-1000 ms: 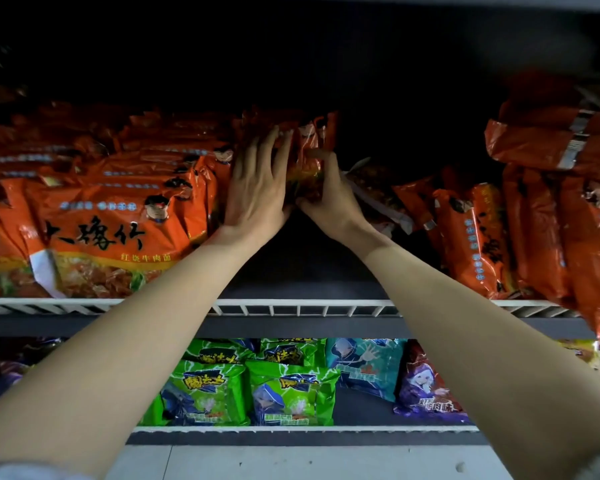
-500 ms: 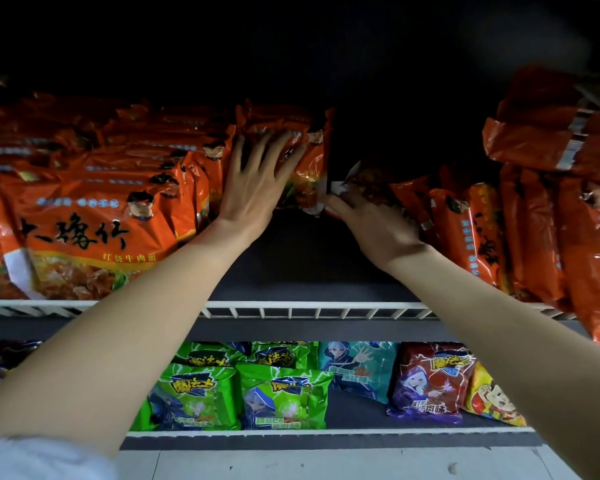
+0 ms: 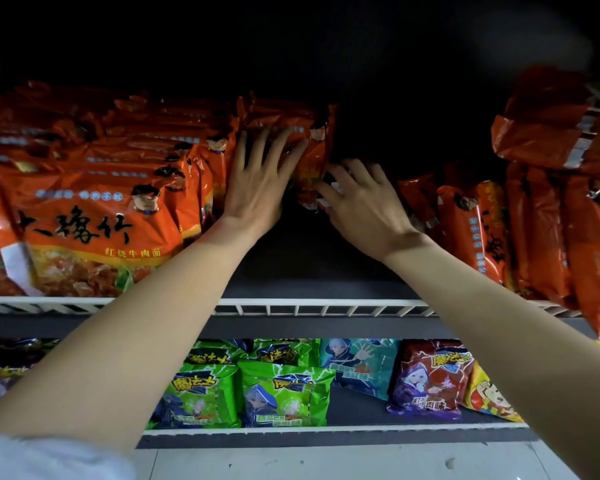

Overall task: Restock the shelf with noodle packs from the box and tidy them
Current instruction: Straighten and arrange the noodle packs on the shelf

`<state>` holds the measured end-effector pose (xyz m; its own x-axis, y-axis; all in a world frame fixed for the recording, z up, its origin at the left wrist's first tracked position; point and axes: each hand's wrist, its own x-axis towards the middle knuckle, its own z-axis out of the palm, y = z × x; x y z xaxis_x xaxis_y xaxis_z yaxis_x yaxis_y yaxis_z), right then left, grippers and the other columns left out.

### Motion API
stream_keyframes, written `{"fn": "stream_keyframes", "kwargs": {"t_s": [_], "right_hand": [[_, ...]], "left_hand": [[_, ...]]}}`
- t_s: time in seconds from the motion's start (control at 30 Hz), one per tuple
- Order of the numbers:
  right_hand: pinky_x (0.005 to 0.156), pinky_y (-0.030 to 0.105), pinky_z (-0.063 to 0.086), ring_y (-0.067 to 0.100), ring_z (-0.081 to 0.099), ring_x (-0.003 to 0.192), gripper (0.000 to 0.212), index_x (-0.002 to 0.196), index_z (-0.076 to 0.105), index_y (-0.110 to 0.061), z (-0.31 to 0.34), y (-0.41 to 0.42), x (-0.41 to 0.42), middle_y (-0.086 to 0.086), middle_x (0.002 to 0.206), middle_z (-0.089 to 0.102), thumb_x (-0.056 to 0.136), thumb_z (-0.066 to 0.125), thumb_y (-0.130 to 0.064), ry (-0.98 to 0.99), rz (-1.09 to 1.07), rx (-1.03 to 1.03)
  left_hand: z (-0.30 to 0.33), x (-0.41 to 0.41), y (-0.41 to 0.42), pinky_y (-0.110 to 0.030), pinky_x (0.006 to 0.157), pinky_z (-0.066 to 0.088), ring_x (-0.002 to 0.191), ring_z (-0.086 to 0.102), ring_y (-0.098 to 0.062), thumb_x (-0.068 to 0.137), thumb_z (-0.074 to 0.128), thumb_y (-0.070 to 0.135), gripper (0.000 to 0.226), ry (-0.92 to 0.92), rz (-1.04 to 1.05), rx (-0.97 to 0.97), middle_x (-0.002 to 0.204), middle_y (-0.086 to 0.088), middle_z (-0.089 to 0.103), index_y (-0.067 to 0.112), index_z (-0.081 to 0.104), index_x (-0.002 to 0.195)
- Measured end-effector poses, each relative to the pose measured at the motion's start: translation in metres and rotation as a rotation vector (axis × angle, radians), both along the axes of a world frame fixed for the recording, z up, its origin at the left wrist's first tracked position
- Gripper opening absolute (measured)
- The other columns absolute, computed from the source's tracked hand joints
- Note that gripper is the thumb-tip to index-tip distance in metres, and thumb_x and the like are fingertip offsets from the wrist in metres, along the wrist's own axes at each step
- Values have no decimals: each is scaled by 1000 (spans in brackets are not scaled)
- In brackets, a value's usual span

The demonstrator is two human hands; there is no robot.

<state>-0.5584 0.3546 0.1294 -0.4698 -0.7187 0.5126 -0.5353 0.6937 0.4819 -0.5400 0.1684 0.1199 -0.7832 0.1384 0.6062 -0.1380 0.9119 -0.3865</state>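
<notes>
Orange noodle packs fill the upper shelf (image 3: 326, 308). A row of upright packs stands at the middle back, with its front noodle pack (image 3: 312, 161) facing me. My left hand (image 3: 257, 181) presses flat on that pack, fingers spread. My right hand (image 3: 364, 206) is at the pack's lower right corner, thumb in front and fingers curled behind its edge, pinching it. A large stack of the same packs (image 3: 84, 230) lies to the left. The box is out of view.
More orange packs (image 3: 482, 230) stand on edge at the right, with others piled above them (image 3: 548, 133). Dark bare shelf floor (image 3: 309, 268) lies between the two groups. The lower shelf holds green (image 3: 284, 393), teal and purple snack bags.
My right hand moved right towards the leaning packs, then came back left to the middle pack's corner. My left hand stayed pressed on that pack. The view shifted slightly.
</notes>
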Motion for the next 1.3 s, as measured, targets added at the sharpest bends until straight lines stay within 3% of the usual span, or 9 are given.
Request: {"fn": "stream_keyframes", "kwargs": {"t_s": [0.13, 0.27, 0.47, 0.73, 0.9, 1.0, 1.07, 1.13, 1.3], "right_hand": [[86, 48, 49, 33, 59, 105, 56, 128, 56, -26, -7, -19, -15, 10, 130, 55, 77, 70, -43, -30, -220, 128], [79, 44, 50, 33, 58, 103, 68, 135, 48, -32, -11, -17, -17, 6, 136, 49, 72, 74, -30, -38, -273, 119], [69, 44, 53, 41, 59, 97, 65, 131, 49, -23, -10, -15, -11, 17, 137, 47, 72, 70, -5, -119, -151, -34], [60, 42, 55, 44, 61, 93, 44, 117, 58, -6, -7, 7, 6, 24, 128, 52, 75, 72, -6, -249, -3, -75], [93, 44, 49, 33, 39, 131, 46, 134, 49, -14, -1, 28, 28, 9, 150, 32, 89, 60, -14, -543, 40, -163], [85, 44, 52, 35, 52, 115, 39, 122, 60, -11, 8, 42, 57, 12, 131, 53, 83, 61, -10, -433, 109, -280], [80, 41, 52, 34, 57, 103, 35, 114, 64, -9, 12, 53, 74, 11, 118, 61, 79, 60, -7, -360, 102, -348], [74, 41, 54, 36, 57, 100, 34, 115, 63, -8, 17, 62, 85, 13, 113, 61, 81, 59, -6, -370, 51, -407], [85, 52, 51, 45, 50, 114, 57, 130, 55, -7, 12, 58, 73, 22, 131, 51, 74, 65, -2, -442, -69, -300]], "left_hand": [[-2, 6, 1, -45, 113, 27, 131, 41, -32, 64, 77, 35, 106, 84, 38, 5, 149, -14, 33, 8, 15, 146], [-8, 8, 3, -48, 113, 25, 135, 34, -34, 70, 72, 40, 96, 34, 99, -82, 150, -15, 31, 13, 22, 147], [-8, 5, 2, -51, 112, 24, 140, 28, -29, 77, 65, 42, 91, 24, 93, -194, 154, -11, 26, 23, 14, 150], [-3, -3, 7, -59, 111, 6, 145, 0, -31, 85, 61, 36, 99, -114, 105, -187, 158, -14, -5, 30, -17, 146], [12, 12, 22, -61, 111, 0, 144, 3, -33, 80, 69, 21, 84, -170, -54, 111, 157, -14, 5, 30, 20, 148], [24, 26, 29, -52, 111, 22, 135, 29, -30, 84, 65, 22, 64, -148, -156, 358, 148, -10, 31, 26, 37, 141], [32, 36, 39, -39, 89, 46, 101, 58, -24, 91, 58, 30, 48, -175, -208, 686, 123, -6, 58, 24, 41, 135], [32, 38, 52, -30, 70, 44, 84, 62, -22, 93, 52, 39, 45, -257, -199, 866, 108, -3, 65, 21, 41, 132], [11, 13, 75, -30, 80, 42, 114, 55, -29, 90, 52, 49, 56, -427, -130, 1133, 131, -6, 53, 17, 41, 134]]}}
